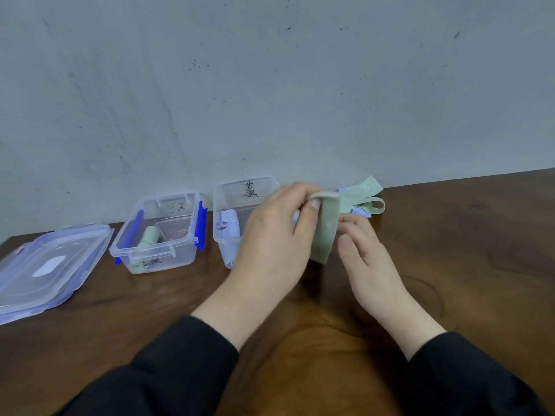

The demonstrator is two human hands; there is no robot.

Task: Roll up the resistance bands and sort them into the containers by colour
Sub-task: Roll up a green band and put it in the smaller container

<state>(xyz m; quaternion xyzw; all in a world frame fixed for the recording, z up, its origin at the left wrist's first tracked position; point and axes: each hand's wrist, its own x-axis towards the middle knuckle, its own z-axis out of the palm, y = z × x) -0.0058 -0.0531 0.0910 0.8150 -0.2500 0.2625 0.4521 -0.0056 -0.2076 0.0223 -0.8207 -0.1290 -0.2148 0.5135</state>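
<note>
A pale green resistance band (pixel 326 229) hangs as a loop between my hands above the table. My left hand (pixel 276 235) pinches its top edge with thumb and fingers. My right hand (pixel 363 250) touches the band's right side with curled fingers. Behind them lies a pile of loose green bands (pixel 365 195) with a bit of blue band beneath. The clear container with blue clips (pixel 159 232) holds a rolled green band (pixel 149 237). The second clear container (pixel 240 190), partly hidden by my left hand, holds rolled light blue bands (pixel 229 232).
Stacked clear lids with bluish rims (pixel 45 265) lie at the left on the brown wooden table (pixel 465 250). A grey wall rises right behind the containers. Black sleeves cover both forearms.
</note>
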